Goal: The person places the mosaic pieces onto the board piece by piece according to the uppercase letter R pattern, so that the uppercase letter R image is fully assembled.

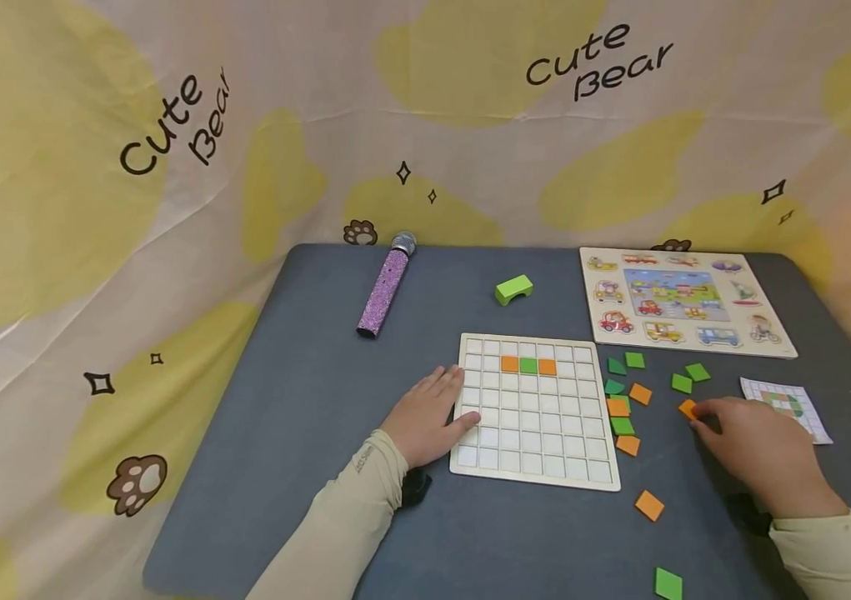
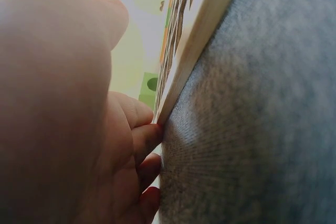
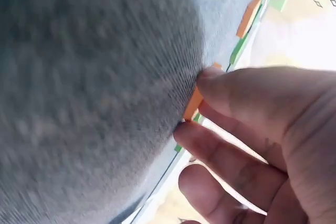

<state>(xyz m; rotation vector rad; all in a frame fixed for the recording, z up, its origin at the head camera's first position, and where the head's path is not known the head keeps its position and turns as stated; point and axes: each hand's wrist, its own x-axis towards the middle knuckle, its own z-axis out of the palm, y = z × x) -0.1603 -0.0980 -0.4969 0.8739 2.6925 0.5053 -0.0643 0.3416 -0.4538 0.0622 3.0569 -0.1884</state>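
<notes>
A white grid board lies mid-table, with a green tile between two orange ones in its second row. Along the board's left edge rests my left hand, fingers extended and thumb over the grid; in the left wrist view the fingertips meet the board's side. My right hand pinches an orange square tile between thumb and fingers, low at the table. Loose orange tiles and green tiles lie between that hand and the board.
Right of the loose tiles lies a pattern card, partly behind my right hand. A vehicle picture puzzle sits at the back right. Farther left are a green arch block and a purple glittery microphone. A patterned cloth hangs behind the table.
</notes>
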